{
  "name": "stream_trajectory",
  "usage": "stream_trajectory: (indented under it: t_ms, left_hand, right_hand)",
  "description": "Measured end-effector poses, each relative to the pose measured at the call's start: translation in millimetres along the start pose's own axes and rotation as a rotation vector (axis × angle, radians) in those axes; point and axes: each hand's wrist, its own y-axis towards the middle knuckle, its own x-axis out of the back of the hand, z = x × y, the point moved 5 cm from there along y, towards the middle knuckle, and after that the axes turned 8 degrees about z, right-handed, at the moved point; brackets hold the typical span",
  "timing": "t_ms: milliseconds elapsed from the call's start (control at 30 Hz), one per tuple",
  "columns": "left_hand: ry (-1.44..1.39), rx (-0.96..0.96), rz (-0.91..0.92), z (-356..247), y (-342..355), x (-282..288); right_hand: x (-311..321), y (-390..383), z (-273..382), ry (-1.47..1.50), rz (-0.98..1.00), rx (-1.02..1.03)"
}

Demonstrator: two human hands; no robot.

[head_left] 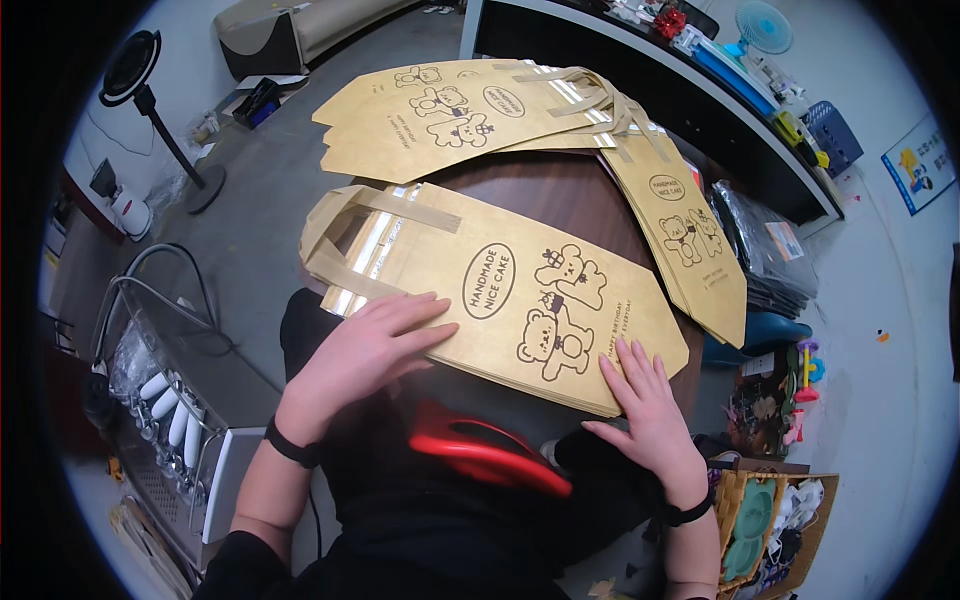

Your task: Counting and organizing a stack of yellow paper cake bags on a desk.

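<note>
In front of me lies a stack of flat tan gift bags (pixel 500 300) with beige strap handles, printed with bear drawings. My left hand (pixel 385 340) rests on the stack's near left edge, fingers stretched out, close to the handles. Across the near right corner, my right hand (pixel 640 412) lies with fingers spread and the thumb apart. Neither hand grips anything. A blurred red loop-shaped object (pixel 490 460) shows between my forearms, below the stack; I cannot make out its kind.
Under the bags is a dark brown table (pixel 530 195). More tan bags (pixel 450 115) lie fanned at its far side, another pile (pixel 680 220) at the right. A metal rack (pixel 170 490) stands left, a wooden box (pixel 775 520) lower right, a black-fronted counter (pixel 640 90) behind.
</note>
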Motion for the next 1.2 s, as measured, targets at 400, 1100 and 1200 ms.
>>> stream_trajectory:
  t_ms: [400, 1100, 1200]
  left_hand:
    - [0.303, -0.094, -0.075, -4, 3, 4]
    - [0.591, -0.051, -0.5, -2, 70, 119]
    - [0.587, -0.015, -0.51, 5, 70, 119]
  right_hand:
    - [22, 4, 9, 0.048, -0.134, 0.004]
    - [143, 52, 1, 0.198, -0.778, -0.017]
    - [143, 57, -2, 0.129, -0.78, -0.089]
